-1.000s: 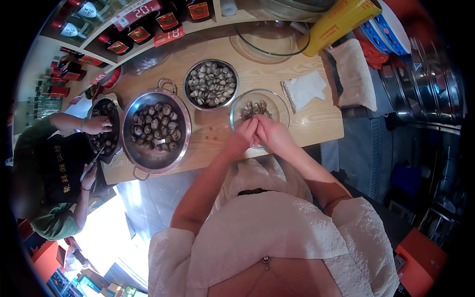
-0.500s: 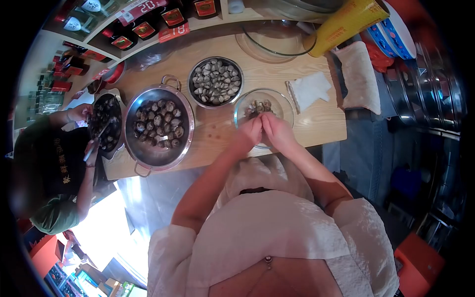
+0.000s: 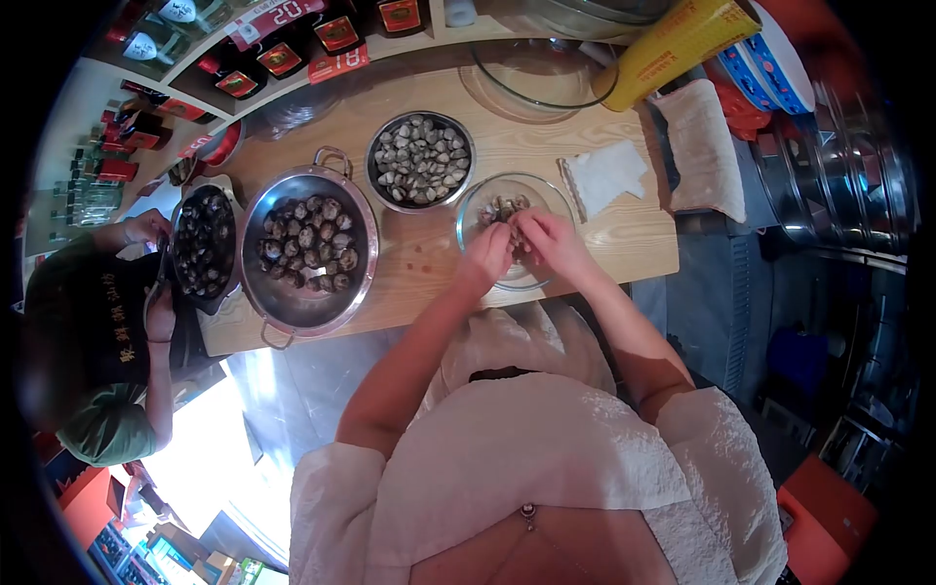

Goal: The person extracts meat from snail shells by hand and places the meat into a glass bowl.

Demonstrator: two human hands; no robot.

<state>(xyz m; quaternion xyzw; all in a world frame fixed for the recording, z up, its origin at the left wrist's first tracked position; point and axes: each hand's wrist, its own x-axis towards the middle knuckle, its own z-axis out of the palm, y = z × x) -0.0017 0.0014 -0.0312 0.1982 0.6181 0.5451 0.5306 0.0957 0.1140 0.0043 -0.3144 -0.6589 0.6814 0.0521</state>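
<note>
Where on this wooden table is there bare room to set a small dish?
Bare wood, lightly spotted, lies along the front edge between the steel pan and glass bowl; another patch sits between the white cloth and right front corner. Crowded: the left end, with pan, tray and a co-worker's hands.

The left hand (image 3: 486,257) and right hand (image 3: 552,244) nearly meet over a glass bowl (image 3: 558,198) of small pieces (image 3: 501,206), possibly shellfish.

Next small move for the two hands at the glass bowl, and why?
Probably keep the left hand and right hand low and let anything pinched drop into the glass bowl: both sets of fingers are over it, close together, and bits already lie inside. Whether the fingers hold anything is too small to tell.
</note>
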